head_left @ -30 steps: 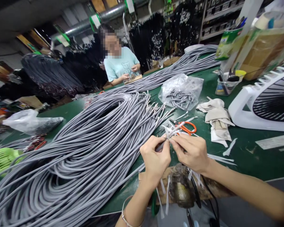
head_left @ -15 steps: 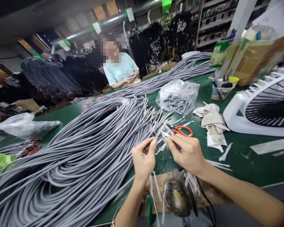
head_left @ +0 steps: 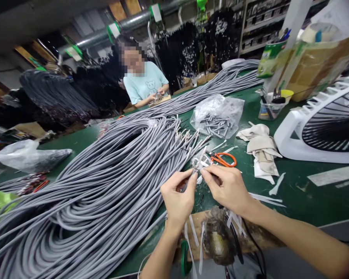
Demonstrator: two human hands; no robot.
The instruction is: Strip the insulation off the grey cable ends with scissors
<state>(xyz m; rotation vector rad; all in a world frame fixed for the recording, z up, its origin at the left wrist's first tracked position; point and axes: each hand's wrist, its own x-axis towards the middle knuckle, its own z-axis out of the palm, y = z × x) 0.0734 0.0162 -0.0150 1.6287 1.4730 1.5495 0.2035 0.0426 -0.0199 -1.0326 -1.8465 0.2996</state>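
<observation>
Fingers of both hands meet at one spot over the green table top (head_left: 302,193): the left hand (head_left: 177,197) pinches the stripped end of a thin grey cable (head_left: 195,167) between thumb and forefinger, and the right hand (head_left: 227,186) closes its thumb and forefinger on the same tip from the other side. The tip sits right between the two sets of fingertips, raised a little above the table, with its fine wire strands poking up past the nails. How the strands themselves are arranged is too small to make out.

That cable runs back into the big heap of long grey cables (head_left: 104,182) spread across the left half of the table, their bare ends fanning out just beyond the hands. Orange-handled scissors (head_left: 225,159) lie on the table just behind the right hand.

Farther back, a crumpled clear plastic bag (head_left: 218,116) holds a pile of short grey tube pieces. A small clear plastic tub (head_left: 269,109) near the white fan housing (head_left: 322,124) holds dark tools, hard to identify. Another clear bag (head_left: 26,155) at far left has dark contents that cannot be told apart.

At the near table edge, a dark lumpy object (head_left: 219,236) with white strips around it is partly hidden by the right forearm. The fan is cut off by the frame's right edge.
</observation>
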